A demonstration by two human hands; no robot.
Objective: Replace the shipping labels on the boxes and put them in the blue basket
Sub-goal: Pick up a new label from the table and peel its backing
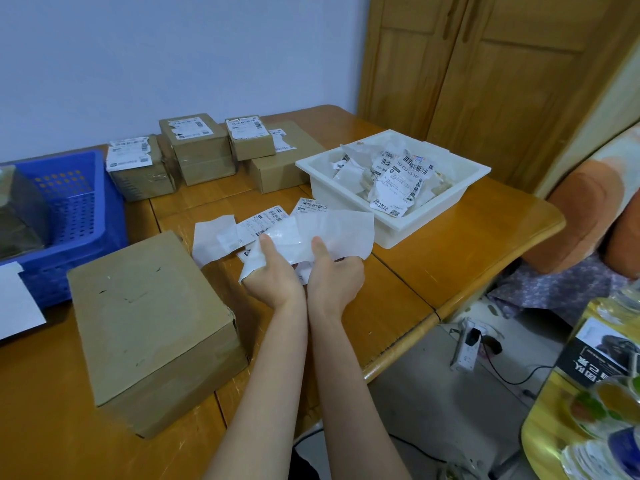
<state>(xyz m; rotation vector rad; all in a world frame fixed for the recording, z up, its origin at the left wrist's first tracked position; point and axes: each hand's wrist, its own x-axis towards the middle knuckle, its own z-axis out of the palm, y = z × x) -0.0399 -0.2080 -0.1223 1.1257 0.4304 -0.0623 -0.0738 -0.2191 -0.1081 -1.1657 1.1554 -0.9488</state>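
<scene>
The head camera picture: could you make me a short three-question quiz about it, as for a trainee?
1. True or false: the big box nearest the person carries a label.
2. Both hands (left hand, right hand) grip: A) tape B) white backing paper C) scissors?
3. Fill in: crumpled old labels fill the ___ tray.

Key: 1 false; 2 B; 3 white.

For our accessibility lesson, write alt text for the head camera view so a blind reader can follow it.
Both hands, left and right, grip white label backing paper above a wooden table. A bare cardboard box lies nearby, labelled boxes behind, a blue basket left, a white tray of scraps right.
</scene>
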